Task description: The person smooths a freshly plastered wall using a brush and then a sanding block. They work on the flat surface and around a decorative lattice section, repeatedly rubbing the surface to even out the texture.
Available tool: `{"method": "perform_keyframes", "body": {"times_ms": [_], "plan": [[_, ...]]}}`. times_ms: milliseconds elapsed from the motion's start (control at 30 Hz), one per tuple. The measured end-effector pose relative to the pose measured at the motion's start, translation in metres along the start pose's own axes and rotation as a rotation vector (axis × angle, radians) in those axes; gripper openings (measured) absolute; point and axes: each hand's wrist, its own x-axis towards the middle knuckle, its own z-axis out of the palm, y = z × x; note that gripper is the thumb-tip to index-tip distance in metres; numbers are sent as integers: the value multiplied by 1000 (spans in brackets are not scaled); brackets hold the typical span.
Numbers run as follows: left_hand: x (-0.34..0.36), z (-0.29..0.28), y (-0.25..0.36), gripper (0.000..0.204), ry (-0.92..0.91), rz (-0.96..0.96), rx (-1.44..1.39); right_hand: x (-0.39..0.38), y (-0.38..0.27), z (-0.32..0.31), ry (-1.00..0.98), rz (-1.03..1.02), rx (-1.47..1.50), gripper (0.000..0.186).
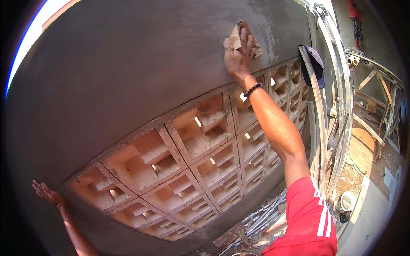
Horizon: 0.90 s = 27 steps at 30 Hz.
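Observation:
My right hand [238, 53] reaches up to the grey plastered wall [128, 64] and presses a crumpled piece of brown paper [255, 48] against it. The paper sticks out around the fingers, and a paler, whitish patch of plaster shows beside it. My left hand [48, 194] is at the lower left, fingers stretched out, with nothing in it, at the wall next to the block panel. Between the hands and below the plaster runs a panel of pinkish openwork vent blocks [188, 158] set in the wall.
Long curved-looking poles [337, 98] stand at the right, with a dark cap [314, 66] hung on one. Behind them are wooden trestles [380, 94] and a person in red [355, 21]. A bucket [347, 201] and loose strips of debris [267, 215] lie on the ground.

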Motion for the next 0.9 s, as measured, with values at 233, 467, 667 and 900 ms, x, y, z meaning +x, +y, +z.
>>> {"method": "perform_keyframes", "body": {"times_ms": [233, 467, 667, 900], "plan": [[2, 10, -6, 54, 9, -4, 38, 154, -29, -11, 150, -174, -89, 65], [0, 13, 10, 56, -7, -51, -22, 102, 85, -23, 148, 345, -23, 76], [5, 8, -7, 54, -3, -73, -44, 122, -13, 4, 85, -325, -64, 67], [-3, 15, -8, 53, -13, -72, -63, 131, 162, -57, 75, 346, -24, 80]]}}
